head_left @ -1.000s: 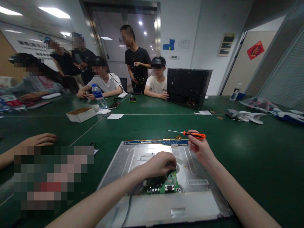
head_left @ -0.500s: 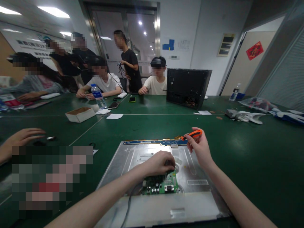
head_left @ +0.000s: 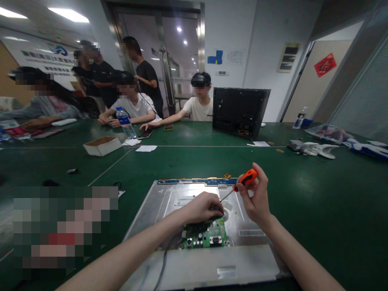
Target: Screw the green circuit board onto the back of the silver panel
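Observation:
My right hand (head_left: pixel 256 198) grips an orange and black screwdriver (head_left: pixel 248 178). Its thin shaft slants down and left, the tip close to the fingers of my left hand (head_left: pixel 207 205). Those fingers are curled together at the far edge of a green circuit board (head_left: pixel 206 235), and what they pinch is hidden. The board lies on a silver metal panel (head_left: pixel 251 252), flat on the table before me. Along the panel's far edge runs a narrow blue circuit strip (head_left: pixel 188 182). A dark cable (head_left: pixel 164 264) leads from the board's left side toward me.
Beyond the panel stands a black monitor housing (head_left: pixel 239 111). On the green table (head_left: pixel 327 202) are an open white box (head_left: pixel 102 146), a water bottle (head_left: pixel 125 123) and paper scraps (head_left: pixel 146 148). Several people sit or stand opposite; one person's hand (head_left: pixel 147 126) touches a phone.
My right hand has tilted the screwdriver, bringing its shaft down toward my left fingers. My left hand stays put. A neighbour's hand at left has withdrawn; the person opposite has reached toward a phone.

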Demonstrator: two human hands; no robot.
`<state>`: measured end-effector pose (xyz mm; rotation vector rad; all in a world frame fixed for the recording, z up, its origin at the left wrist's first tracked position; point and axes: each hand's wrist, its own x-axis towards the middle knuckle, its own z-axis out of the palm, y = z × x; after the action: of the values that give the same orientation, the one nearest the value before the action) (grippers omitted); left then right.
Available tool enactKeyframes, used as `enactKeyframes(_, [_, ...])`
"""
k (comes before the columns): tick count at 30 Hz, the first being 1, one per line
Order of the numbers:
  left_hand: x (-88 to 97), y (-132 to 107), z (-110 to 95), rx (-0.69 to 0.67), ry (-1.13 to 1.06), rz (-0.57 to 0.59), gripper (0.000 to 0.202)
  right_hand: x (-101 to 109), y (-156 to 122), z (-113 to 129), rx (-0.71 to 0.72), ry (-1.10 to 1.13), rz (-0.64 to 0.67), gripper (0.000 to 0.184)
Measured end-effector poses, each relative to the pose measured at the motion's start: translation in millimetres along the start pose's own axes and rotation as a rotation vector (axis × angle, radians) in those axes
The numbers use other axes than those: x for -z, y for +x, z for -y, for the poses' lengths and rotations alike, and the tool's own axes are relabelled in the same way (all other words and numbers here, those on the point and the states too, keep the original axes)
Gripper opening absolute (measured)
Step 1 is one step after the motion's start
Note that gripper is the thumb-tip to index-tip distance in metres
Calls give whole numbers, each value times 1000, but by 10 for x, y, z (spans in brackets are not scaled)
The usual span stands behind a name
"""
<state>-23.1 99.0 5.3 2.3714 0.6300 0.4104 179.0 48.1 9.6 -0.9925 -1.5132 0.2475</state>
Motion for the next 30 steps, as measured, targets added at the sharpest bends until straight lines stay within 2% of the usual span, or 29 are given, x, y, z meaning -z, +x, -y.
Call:
enactKeyframes(3, [-3,1,10,-3,-5,1,7,5,3,34,34,-43,4,61])
enactKeyframes(8, [-5,-3,34,-8,-21,17,6,-34,34,81,98,-106,138,57])
enactKeyframes(13, [-1,0,40,-13,-43,25,10,-47,38,113,176,-152,211,58])
enactKeyframes(17, [-2,4,47,-13,-55,27,11,-36,49,127,226,-198,230,62])
enactKeyframes(30, [-25,4,54,-11,-79,0,13,-45,48,134,227,-190,245,58])
